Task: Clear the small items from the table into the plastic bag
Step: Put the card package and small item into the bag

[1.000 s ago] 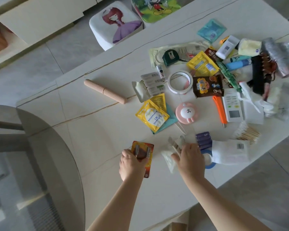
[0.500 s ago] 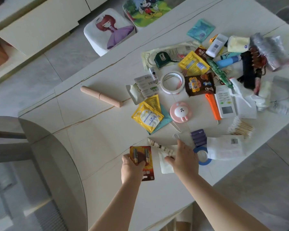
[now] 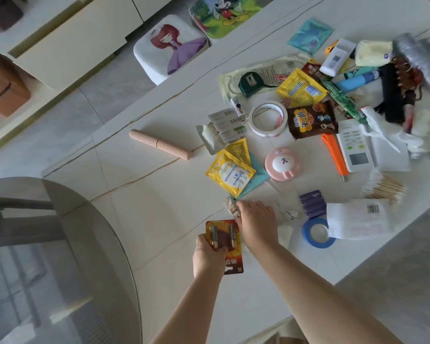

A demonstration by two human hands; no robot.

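Small items are scattered over the white table [image 3: 159,199]. My left hand [image 3: 207,254] grips the lower left of a red and yellow battery card [image 3: 225,235] near the front edge. Just right of it, my right hand [image 3: 256,225] lies palm down, fingers curled over a thin patterned strip [image 3: 230,206] whose end sticks out. A white packet [image 3: 284,234] shows from under that hand's right side. Close by lie purple batteries [image 3: 312,203], a blue tape ring [image 3: 318,233] and a yellow sachet [image 3: 230,176]. Crinkled clear plastic [image 3: 417,55] sits far right.
Further back lie a white tape roll [image 3: 267,117], a pink round case [image 3: 282,165], an orange knife [image 3: 334,155], a remote [image 3: 355,147], cotton swabs [image 3: 385,187] and a ribbed beige stick [image 3: 160,144]. A round glass table [image 3: 60,256] stands left. Two picture stools [image 3: 170,45] stand beyond.
My right hand has moved left off the white packet onto the patterned strip. My left hand still holds the battery card, now a little closer to the right hand.
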